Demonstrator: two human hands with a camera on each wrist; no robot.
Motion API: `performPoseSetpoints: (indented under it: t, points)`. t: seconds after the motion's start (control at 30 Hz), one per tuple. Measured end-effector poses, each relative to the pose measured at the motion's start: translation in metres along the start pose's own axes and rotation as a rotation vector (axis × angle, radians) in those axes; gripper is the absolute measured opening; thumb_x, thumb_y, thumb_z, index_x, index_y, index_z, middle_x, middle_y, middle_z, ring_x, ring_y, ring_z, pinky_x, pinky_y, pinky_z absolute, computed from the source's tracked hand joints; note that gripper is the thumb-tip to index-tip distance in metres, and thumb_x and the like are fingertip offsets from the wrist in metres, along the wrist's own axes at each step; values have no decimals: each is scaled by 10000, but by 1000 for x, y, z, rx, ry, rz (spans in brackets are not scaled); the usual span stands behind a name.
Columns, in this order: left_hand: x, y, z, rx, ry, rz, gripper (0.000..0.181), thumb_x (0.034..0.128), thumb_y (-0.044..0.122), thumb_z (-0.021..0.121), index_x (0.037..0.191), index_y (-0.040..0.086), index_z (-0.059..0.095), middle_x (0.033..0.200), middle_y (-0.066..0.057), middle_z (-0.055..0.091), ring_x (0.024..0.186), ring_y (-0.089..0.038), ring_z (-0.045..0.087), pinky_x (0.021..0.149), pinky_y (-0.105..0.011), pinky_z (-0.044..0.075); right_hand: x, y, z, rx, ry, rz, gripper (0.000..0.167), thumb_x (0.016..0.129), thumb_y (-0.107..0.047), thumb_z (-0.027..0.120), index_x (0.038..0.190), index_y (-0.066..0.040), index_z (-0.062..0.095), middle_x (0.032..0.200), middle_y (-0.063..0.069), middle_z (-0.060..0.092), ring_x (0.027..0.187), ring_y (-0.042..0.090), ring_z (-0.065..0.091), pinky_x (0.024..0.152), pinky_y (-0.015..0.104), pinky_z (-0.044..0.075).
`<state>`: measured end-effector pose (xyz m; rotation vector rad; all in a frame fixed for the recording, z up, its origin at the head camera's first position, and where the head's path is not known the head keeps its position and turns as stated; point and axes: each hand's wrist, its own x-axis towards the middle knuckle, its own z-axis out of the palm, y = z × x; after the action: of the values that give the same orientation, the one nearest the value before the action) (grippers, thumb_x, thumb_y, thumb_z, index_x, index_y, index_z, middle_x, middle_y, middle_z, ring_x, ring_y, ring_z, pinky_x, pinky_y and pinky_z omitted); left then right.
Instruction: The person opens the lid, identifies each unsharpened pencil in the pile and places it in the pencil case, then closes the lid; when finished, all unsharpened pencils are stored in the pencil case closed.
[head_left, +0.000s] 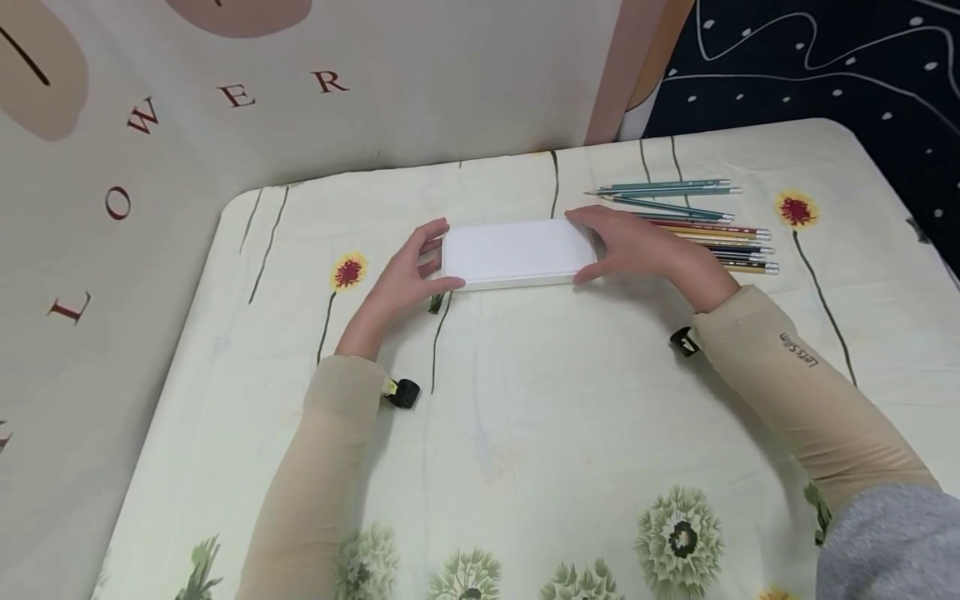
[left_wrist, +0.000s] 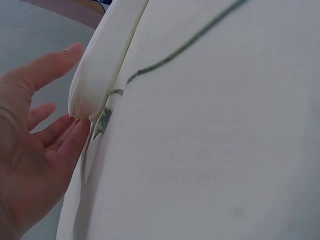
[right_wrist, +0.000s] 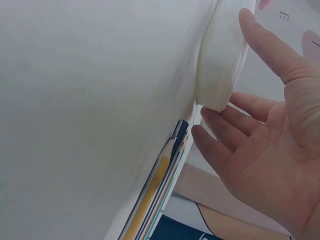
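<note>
White box point(head_left: 517, 252) lies on the bench point(head_left: 510, 433), near the midpoint of its far edge. Left hand point(head_left: 403, 275) is clamped on the box's left end, right hand point(head_left: 633, 242) on its right end. Pencils point(head_left: 723, 229) lie rightward, toward the far right corner.

Shallow white rectangular box point(head_left: 519, 252), plain top up, on flowered cloth point(head_left: 525, 392)

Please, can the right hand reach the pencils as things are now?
Probably yes: the pencils lie close beside the right hand, and I see nothing blocking them. But it holds one end of the white box, so it would likely have to let go first.
</note>
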<state>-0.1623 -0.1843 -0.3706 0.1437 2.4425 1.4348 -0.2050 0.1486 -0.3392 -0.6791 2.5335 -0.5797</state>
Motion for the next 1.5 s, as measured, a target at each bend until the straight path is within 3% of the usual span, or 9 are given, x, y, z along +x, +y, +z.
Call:
performPoseSetpoints:
  t: [0.37,0.9,1.27,1.5]
  points:
    - [5,-7,1,44,-29,-24,946,834,150,813,1585,174,238,1648,-59,275,1515,-213,307,1198,-353,364,2,5,1,22,-2,-18,999,794,-283,846,1563,-21,264,1623,184,278,1521,348,216,1263,501,197]
    - [6,-8,7,177,14,-57,982,828,230,825,1593,242,209,1621,-77,325,1451,-268,419,1211,-408,356,2,9,2,33,9,7,989,792,-343,844,1572,-98,288,1636,129,286,1523,314,237,1259,500,216]
    - [9,-12,8,166,35,-69,982,806,231,844,1576,240,234,1604,-64,348,1424,-267,446,1196,-426,377,5,13,-3,-105,50,-32,965,747,-452,852,1536,-139,393,1565,117,433,1446,306,397,1179,487,358]
    - [9,-11,9,181,32,-59,988,797,239,851,1570,238,236,1622,-54,329,1431,-272,441,1199,-438,372,7,15,-6,-151,96,-74,913,714,-453,871,1476,-123,493,1459,138,555,1276,308,543,1038,457,466]
